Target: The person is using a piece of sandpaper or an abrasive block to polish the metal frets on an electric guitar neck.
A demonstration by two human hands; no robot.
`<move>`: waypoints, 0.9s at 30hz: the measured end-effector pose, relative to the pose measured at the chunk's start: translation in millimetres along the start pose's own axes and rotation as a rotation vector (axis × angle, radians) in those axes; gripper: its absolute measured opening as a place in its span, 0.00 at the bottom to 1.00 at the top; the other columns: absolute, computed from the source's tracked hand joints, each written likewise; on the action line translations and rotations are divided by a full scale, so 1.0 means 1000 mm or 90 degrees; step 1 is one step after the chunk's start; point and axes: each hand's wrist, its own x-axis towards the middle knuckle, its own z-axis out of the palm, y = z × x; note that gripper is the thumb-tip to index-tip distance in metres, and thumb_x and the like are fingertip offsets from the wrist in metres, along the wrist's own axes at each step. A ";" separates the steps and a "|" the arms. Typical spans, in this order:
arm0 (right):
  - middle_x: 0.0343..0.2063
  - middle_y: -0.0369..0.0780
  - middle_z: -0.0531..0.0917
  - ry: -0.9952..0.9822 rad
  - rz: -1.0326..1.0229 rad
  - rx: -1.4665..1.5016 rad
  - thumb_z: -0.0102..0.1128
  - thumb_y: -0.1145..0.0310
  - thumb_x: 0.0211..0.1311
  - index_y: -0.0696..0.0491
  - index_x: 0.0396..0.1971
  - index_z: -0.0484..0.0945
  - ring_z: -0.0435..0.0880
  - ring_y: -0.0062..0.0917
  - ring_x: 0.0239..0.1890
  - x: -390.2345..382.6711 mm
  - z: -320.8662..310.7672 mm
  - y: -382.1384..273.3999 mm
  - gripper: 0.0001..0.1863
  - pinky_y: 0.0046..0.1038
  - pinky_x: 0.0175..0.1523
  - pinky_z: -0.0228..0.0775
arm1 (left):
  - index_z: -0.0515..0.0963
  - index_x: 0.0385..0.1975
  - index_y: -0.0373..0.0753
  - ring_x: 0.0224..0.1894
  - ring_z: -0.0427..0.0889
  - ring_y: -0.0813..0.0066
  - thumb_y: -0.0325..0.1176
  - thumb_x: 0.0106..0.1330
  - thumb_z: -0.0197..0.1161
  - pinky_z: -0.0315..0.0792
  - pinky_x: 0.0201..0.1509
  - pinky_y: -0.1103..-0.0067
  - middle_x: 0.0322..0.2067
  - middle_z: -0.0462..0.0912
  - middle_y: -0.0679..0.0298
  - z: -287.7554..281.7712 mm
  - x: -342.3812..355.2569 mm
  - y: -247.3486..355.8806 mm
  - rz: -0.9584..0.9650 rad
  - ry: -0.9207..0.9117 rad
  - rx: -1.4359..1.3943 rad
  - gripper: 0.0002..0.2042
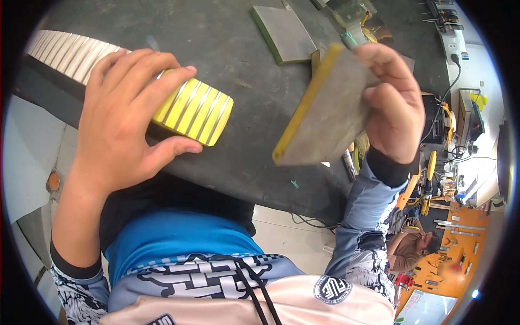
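A guitar neck (67, 53) lies on the dark table, its fretted face up. White bands run between the metal frets on its far left part, and bright yellow bands cover its right end (196, 111). Across the neck rests my left hand (122, 116), fingers over the far side and thumb along the near side, gripping it. My right hand (398, 100) holds up a flat grey rectangular sanding block (330, 108) with a yellow edge, slightly blurred, pinched at its right side. It hangs tilted above the table, apart from the neck.
A similar grey block with a green edge (284, 33) lies at the back of the dark table (233, 162). Behind my right hand are a clear container (349, 13) and small tools. Cables (311, 221) hang below the table edge. Another person (409, 249) is at the far right.
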 end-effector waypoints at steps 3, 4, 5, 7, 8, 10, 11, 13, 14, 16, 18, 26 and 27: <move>0.45 0.38 0.84 -0.082 0.098 -0.091 0.49 0.84 0.52 0.60 0.54 0.80 0.82 0.20 0.46 0.006 -0.003 0.011 0.27 0.21 0.52 0.73 | 0.79 0.59 0.40 0.61 0.76 0.52 0.60 0.51 0.72 0.59 0.71 0.57 0.54 0.80 0.57 0.001 0.003 0.001 0.005 0.007 0.005 0.38; 0.45 0.38 0.84 -0.087 0.103 -0.081 0.49 0.84 0.52 0.60 0.54 0.80 0.82 0.20 0.46 0.006 -0.002 0.020 0.27 0.21 0.52 0.73 | 0.79 0.59 0.39 0.61 0.76 0.52 0.60 0.51 0.72 0.59 0.71 0.57 0.54 0.80 0.57 0.001 0.005 0.002 0.009 0.012 0.007 0.38; 0.45 0.38 0.84 -0.108 0.042 -0.207 0.51 0.83 0.52 0.59 0.54 0.80 0.81 0.20 0.48 0.005 0.002 0.027 0.26 0.22 0.53 0.73 | 0.79 0.59 0.40 0.61 0.76 0.53 0.60 0.51 0.72 0.60 0.70 0.58 0.54 0.80 0.57 0.002 0.006 0.002 0.014 0.021 0.003 0.38; 0.46 0.39 0.84 -0.156 -0.060 -0.467 0.58 0.80 0.52 0.58 0.52 0.80 0.82 0.25 0.51 0.007 0.010 0.028 0.23 0.25 0.55 0.72 | 0.79 0.59 0.40 0.60 0.76 0.53 0.60 0.51 0.72 0.60 0.70 0.58 0.54 0.80 0.58 0.002 0.005 0.000 0.010 0.017 0.000 0.38; 0.46 0.39 0.84 -0.162 -0.056 -0.455 0.58 0.80 0.52 0.58 0.52 0.80 0.82 0.25 0.51 0.006 0.016 0.025 0.23 0.25 0.55 0.72 | 0.79 0.59 0.41 0.60 0.76 0.53 0.60 0.51 0.72 0.60 0.70 0.58 0.54 0.80 0.58 0.001 0.004 0.001 0.012 0.025 -0.007 0.38; 0.55 0.41 0.81 -0.200 -0.088 -0.572 0.57 0.82 0.55 0.60 0.54 0.77 0.78 0.27 0.61 0.003 0.020 0.020 0.23 0.29 0.69 0.63 | 0.79 0.59 0.41 0.60 0.77 0.54 0.59 0.50 0.73 0.61 0.69 0.59 0.54 0.80 0.59 -0.002 0.010 0.005 0.028 0.017 0.011 0.38; 0.58 0.44 0.80 -0.202 -0.150 -0.592 0.67 0.75 0.58 0.59 0.55 0.76 0.78 0.34 0.63 0.003 0.022 0.021 0.24 0.31 0.70 0.63 | 0.79 0.59 0.41 0.59 0.77 0.55 0.59 0.50 0.73 0.61 0.69 0.59 0.54 0.80 0.59 -0.002 0.009 0.004 0.033 0.025 0.014 0.38; 0.59 0.46 0.79 -0.214 -0.156 -0.622 0.72 0.69 0.57 0.58 0.57 0.74 0.78 0.37 0.63 -0.002 0.030 0.019 0.27 0.33 0.70 0.63 | 0.79 0.58 0.41 0.59 0.77 0.55 0.59 0.50 0.73 0.61 0.68 0.59 0.54 0.81 0.59 -0.001 0.009 0.004 0.039 0.029 0.015 0.38; 0.60 0.47 0.78 -0.224 -0.164 -0.657 0.76 0.62 0.56 0.57 0.58 0.73 0.77 0.41 0.64 -0.005 0.034 0.019 0.32 0.35 0.70 0.63 | 0.80 0.58 0.42 0.59 0.77 0.55 0.59 0.50 0.73 0.61 0.68 0.59 0.54 0.81 0.59 -0.001 0.008 0.004 0.037 0.028 0.013 0.38; 0.61 0.50 0.77 -0.244 -0.134 -0.641 0.81 0.54 0.51 0.57 0.60 0.71 0.75 0.46 0.66 -0.012 0.040 0.023 0.41 0.37 0.70 0.63 | 0.80 0.58 0.42 0.59 0.77 0.55 0.60 0.50 0.73 0.61 0.68 0.59 0.54 0.81 0.59 -0.001 0.008 0.004 0.034 0.024 0.013 0.38; 0.59 0.51 0.77 -0.254 -0.143 -0.699 0.82 0.55 0.49 0.57 0.61 0.71 0.75 0.49 0.65 -0.019 0.051 0.026 0.42 0.38 0.68 0.65 | 0.80 0.58 0.42 0.59 0.77 0.56 0.60 0.50 0.73 0.61 0.67 0.60 0.54 0.81 0.60 -0.002 0.009 0.005 0.040 0.028 0.012 0.38; 0.55 0.52 0.81 -0.232 -0.263 -0.588 0.69 0.75 0.45 0.59 0.54 0.75 0.81 0.47 0.58 -0.012 0.054 0.014 0.30 0.38 0.66 0.69 | 0.80 0.57 0.40 0.56 0.77 0.58 0.62 0.55 0.73 0.63 0.62 0.62 0.51 0.80 0.59 0.015 0.004 -0.005 0.062 0.074 0.032 0.36; 0.55 0.53 0.82 -0.222 -0.278 -0.548 0.66 0.76 0.40 0.60 0.50 0.79 0.81 0.48 0.58 -0.013 0.059 0.012 0.28 0.41 0.65 0.70 | 0.80 0.54 0.38 0.53 0.78 0.59 0.62 0.57 0.73 0.64 0.58 0.63 0.47 0.80 0.58 0.020 0.007 -0.006 0.092 0.140 0.033 0.35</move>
